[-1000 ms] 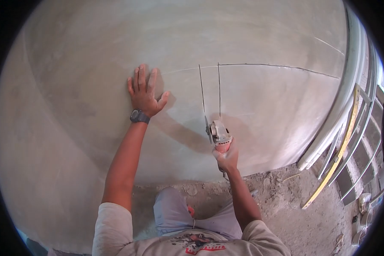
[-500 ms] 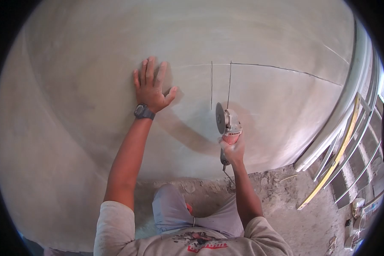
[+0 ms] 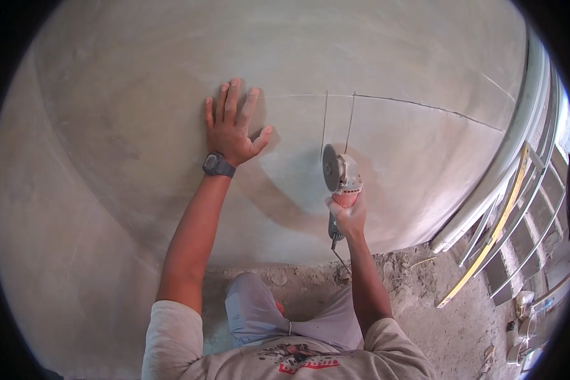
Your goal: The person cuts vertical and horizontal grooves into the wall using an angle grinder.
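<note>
Gripping the red-and-silver angle grinder [image 3: 345, 200] below two dark lines [image 3: 324, 120], the right hand [image 3: 351, 218] is turning its round grey disc [image 3: 330, 166] face-on, apparently pausing. The empty left hand [image 3: 233, 138] is bracing spread fingers on the smooth grey wall [image 3: 133, 95].

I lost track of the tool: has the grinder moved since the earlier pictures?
Yes, upward: the grinder now sits nearer the top of the right-hand upright line on the wall.

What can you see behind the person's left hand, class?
Behind the left hand is the grey wall; the patch that the hand covers cannot be seen.
</note>
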Demonstrator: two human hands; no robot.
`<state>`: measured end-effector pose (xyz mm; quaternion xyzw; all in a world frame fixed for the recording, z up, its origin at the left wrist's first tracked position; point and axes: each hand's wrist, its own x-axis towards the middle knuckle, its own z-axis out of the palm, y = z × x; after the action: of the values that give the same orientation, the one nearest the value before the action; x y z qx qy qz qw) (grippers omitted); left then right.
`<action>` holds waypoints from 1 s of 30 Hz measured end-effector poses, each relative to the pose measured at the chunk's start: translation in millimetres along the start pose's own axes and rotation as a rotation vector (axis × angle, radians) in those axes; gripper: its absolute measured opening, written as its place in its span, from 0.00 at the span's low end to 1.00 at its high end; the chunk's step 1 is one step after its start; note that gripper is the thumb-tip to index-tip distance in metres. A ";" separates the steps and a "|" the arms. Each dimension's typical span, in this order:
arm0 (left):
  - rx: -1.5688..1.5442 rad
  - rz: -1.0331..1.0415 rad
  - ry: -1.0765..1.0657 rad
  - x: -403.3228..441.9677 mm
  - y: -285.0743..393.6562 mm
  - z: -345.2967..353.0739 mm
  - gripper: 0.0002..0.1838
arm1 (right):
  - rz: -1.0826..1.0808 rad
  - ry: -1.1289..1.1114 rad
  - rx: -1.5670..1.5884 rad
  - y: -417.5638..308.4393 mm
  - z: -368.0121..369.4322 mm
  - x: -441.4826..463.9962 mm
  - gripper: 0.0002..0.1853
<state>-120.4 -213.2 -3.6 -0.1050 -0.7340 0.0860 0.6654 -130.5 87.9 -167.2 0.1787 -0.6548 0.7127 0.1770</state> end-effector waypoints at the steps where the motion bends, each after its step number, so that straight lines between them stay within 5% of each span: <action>1: 0.003 -0.001 -0.001 -1.1 -0.2 0.1 0.45 | -0.002 -0.003 -0.005 -0.3 0.2 0.1 0.32; 30: -0.022 -0.039 0.030 -26.9 12.9 -13.0 0.44 | -0.112 0.033 -0.123 -4.7 3.6 9.0 0.31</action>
<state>-104.5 -208.2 -31.5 -0.0992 -0.7267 0.0630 0.6768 -136.0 84.8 -158.4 0.1922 -0.6833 0.6630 0.2379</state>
